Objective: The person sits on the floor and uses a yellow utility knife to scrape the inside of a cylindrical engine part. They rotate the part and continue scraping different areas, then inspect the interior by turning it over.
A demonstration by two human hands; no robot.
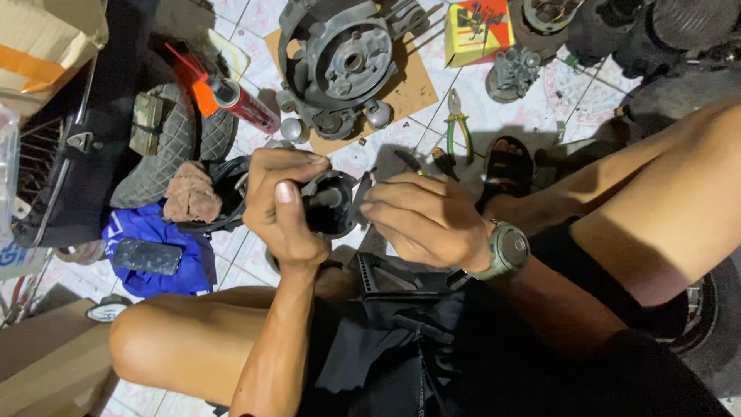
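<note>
My left hand point(282, 205) grips a black round machine part point(332, 202) with a short shaft, thumb up along its near side. My right hand point(424, 220), with a grey-green wristwatch point(505, 251) on the wrist, pinches the right edge of the same part, where a thin metal piece point(363, 185) sticks out. Both hands are over my lap, above the tiled floor. What my right fingertips pinch is too small to make out.
A grey engine casing point(340, 62) lies on cardboard point(413, 89) ahead, with green-handled pliers point(457, 123), a yellow box point(478, 31) and a small carburettor point(513, 71) nearby. To the left are a red tube point(231, 96), a tyre point(174, 143), a blue cloth point(158, 247) and a phone point(147, 256). My sandalled foot point(505, 170) is on the right.
</note>
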